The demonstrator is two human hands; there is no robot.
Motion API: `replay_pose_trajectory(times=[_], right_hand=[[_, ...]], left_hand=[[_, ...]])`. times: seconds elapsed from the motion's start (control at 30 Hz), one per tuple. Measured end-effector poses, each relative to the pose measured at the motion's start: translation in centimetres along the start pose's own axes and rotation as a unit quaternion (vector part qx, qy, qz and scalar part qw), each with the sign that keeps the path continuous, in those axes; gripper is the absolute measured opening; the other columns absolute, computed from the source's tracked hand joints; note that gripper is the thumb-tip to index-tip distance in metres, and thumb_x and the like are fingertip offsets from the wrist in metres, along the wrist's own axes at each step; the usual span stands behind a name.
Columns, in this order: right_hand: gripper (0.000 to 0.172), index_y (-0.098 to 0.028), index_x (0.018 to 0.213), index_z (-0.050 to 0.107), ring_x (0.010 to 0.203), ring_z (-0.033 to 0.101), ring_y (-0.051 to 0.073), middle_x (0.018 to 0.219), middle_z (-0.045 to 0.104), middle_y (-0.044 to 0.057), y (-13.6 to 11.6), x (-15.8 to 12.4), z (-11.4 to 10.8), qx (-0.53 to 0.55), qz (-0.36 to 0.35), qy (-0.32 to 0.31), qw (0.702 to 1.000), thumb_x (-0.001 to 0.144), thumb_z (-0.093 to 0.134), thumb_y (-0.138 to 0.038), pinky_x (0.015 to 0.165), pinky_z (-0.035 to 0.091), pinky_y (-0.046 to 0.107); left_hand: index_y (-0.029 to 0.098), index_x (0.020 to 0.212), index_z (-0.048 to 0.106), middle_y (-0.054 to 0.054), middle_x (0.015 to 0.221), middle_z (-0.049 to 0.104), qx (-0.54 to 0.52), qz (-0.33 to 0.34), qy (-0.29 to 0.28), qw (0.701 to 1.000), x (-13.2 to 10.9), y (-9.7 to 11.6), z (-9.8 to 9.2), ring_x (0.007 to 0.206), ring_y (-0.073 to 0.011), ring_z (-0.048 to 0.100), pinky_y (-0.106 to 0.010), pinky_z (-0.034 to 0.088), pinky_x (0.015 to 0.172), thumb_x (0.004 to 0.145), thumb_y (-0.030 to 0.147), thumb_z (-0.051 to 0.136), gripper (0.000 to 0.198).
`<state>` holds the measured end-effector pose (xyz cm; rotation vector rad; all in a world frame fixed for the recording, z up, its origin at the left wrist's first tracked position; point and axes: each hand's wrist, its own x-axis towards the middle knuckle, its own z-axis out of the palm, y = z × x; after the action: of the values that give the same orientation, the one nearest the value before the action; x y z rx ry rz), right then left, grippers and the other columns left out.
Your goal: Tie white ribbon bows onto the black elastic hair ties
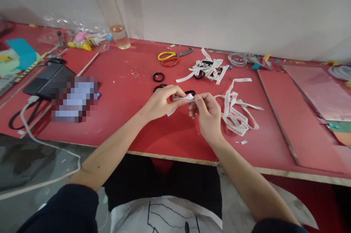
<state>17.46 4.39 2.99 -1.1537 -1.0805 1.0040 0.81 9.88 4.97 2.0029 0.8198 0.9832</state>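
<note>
My left hand (pixel 161 103) is closed, with thumb and fingers pinching a white printed ribbon (pixel 189 97). My right hand (pixel 206 111) pinches the same ribbon just to the right, fingers curled in. A short ribbon end hangs below my left fingers. Just behind the fingertips shows part of a black elastic band (pixel 190 92); I cannot tell whether the ribbon goes round it. To the right of my right hand lies a loose tangle of ribbon (pixel 238 118) with printed words. Further back is a heap of white ribbon pieces (pixel 210 69) with black bands among them.
Another black band (pixel 158 76) lies beyond my left hand. Scissors (pixel 175 56) with yellow and red handles rest behind. A tall water bottle (pixel 116 17) stands near the wall. Left are a black box (pixel 49 79) with a white cable and a blurred device (pixel 75 99). A red board (pixel 298 123) lies right.
</note>
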Motion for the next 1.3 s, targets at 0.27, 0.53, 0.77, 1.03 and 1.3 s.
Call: replay_pose_trajectory(times=[0.27, 0.53, 0.77, 1.03, 1.3], right_hand=[[0.030, -0.020, 0.084, 0.054, 0.048, 0.056, 0.006, 0.066, 0.062, -0.003, -0.2, 0.0, 0.0, -0.019, -0.013, 0.000, 1.000, 0.093, 0.062, -0.047, 0.045, 0.044, 0.019], [0.015, -0.022, 0.097, 0.060, 0.061, 0.055, 0.008, 0.078, 0.060, -0.001, 0.3, 0.1, -0.4, -0.136, -0.097, 0.033, 0.985, 0.096, 0.060, -0.037, 0.055, 0.046, 0.022], [0.009, -0.024, 0.095, 0.069, 0.074, 0.057, 0.014, 0.084, 0.063, 0.003, -0.6, 0.0, -0.5, -0.303, -0.234, 0.004, 0.924, 0.094, 0.061, -0.027, 0.064, 0.050, 0.028], [0.011, -0.024, 0.095, 0.071, 0.074, 0.060, 0.014, 0.091, 0.067, 0.005, -0.5, 0.1, -0.9, -0.345, -0.247, -0.025, 0.905, 0.095, 0.060, -0.026, 0.062, 0.049, 0.028], [0.007, -0.022, 0.092, 0.064, 0.072, 0.058, 0.013, 0.087, 0.064, 0.003, -0.2, 0.5, -1.3, -0.347, -0.197, -0.079, 0.913, 0.092, 0.062, -0.028, 0.062, 0.047, 0.025]], left_hand=[[0.018, 0.086, 0.068, -0.002, 0.079, 0.068, 0.017, 0.011, 0.021, 1.000, 0.0, -0.2, -0.1, 0.072, -0.0125, 0.060, -0.026, 0.048, 0.071, 0.089, 0.040, 0.069, 0.022], [0.018, 0.091, 0.069, -0.003, 0.083, 0.069, 0.074, 0.034, 0.010, 0.997, 0.0, -0.6, -0.1, 0.074, -0.0131, 0.059, -0.026, 0.048, 0.071, 0.089, 0.034, 0.069, 0.015], [0.018, 0.090, 0.070, -0.003, 0.080, 0.066, 0.088, 0.037, -0.013, 0.995, 0.0, -0.4, -0.4, 0.074, -0.0139, 0.060, -0.026, 0.047, 0.071, 0.090, 0.036, 0.068, 0.018], [0.021, 0.097, 0.071, -0.003, 0.082, 0.066, 0.169, 0.080, -0.030, 0.982, 0.0, -1.2, -0.8, 0.078, -0.0156, 0.059, -0.027, 0.045, 0.072, 0.091, 0.033, 0.067, 0.015], [0.019, 0.093, 0.072, -0.003, 0.080, 0.065, 0.218, 0.100, -0.044, 0.970, 0.1, -1.3, -0.8, 0.079, -0.0162, 0.058, -0.025, 0.042, 0.066, 0.091, 0.027, 0.066, 0.010]])
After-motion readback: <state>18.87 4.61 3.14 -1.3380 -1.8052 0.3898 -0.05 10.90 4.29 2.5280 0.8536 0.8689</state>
